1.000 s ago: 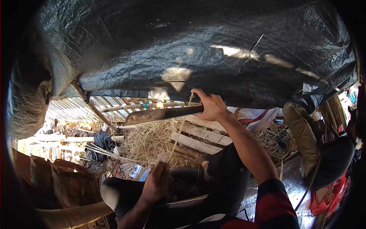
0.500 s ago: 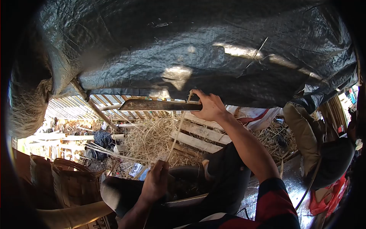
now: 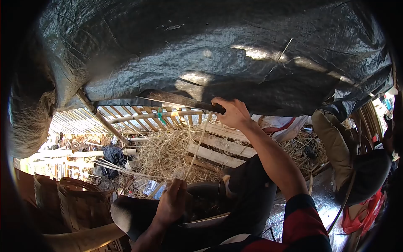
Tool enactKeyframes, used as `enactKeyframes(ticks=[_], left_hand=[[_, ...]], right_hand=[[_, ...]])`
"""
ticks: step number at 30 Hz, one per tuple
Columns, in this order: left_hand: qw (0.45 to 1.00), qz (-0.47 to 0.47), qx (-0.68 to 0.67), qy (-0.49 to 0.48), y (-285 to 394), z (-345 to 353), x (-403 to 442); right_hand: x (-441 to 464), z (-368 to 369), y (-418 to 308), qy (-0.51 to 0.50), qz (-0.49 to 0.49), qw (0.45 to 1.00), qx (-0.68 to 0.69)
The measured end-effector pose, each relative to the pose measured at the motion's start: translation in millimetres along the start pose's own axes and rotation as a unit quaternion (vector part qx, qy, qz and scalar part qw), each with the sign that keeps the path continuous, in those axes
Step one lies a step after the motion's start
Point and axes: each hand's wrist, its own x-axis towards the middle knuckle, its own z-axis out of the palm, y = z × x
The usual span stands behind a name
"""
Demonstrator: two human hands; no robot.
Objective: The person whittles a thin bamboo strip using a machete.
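Note:
My right hand (image 3: pixel 233 113) is closed around the handle end of a long, broad-bladed machete (image 3: pixel 176 100). Its dark blade points left, with the tip a little higher than the hand, in front of the black sheet. Lower down, near my lap, my left hand (image 3: pixel 171 200) grips the bottom of a thin pale bamboo strip (image 3: pixel 196 149). The strip slants up and right from that fist, its upper end reaching the blade close to my right hand. Whether the right fingers also touch the strip is hidden.
A black plastic sheet (image 3: pixel 210 46) hangs across the top. Below lie shavings (image 3: pixel 161 153) and wooden slats (image 3: pixel 222 156), with a bamboo fence (image 3: pixel 147 118) behind. Woven baskets (image 3: pixel 82 201) stand at left. A red plastic bag (image 3: pixel 363 216) lies at right, near another person's leg (image 3: pixel 336 138).
The machete has risen and tilted, its tip now higher than before. The strip's upper end, which stuck up past the blade, now stops at it. My left hand has hardly moved.

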Motion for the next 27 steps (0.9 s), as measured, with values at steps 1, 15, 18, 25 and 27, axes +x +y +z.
enactKeyframes(ticks=[1, 15, 18, 25, 27], left_hand=[[1.0, -0.008, -0.003, -0.007, 1, 0, 0], [0.993, 0.048, -0.103, -0.02, -22, 7, -1], [0.991, 0.028, -0.133, -0.011, -20, 5, 3], [0.994, -0.034, -0.105, 0.01, -12, 0, 8], [0.998, 0.027, -0.048, 0.04, -21, 2, 8]], right_hand=[[-1, 0, 2, 0.0, 0.0, 1.0, -0.001], [6, 22, 13, 0.056, 0.019, 0.891, 0.45], [2, 8, 8, -0.02, 0.082, 0.815, 0.573], [2, 19, 20, 0.077, 0.01, 0.924, 0.374], [-2, 15, 16, 0.071, 0.001, 0.934, 0.351]])
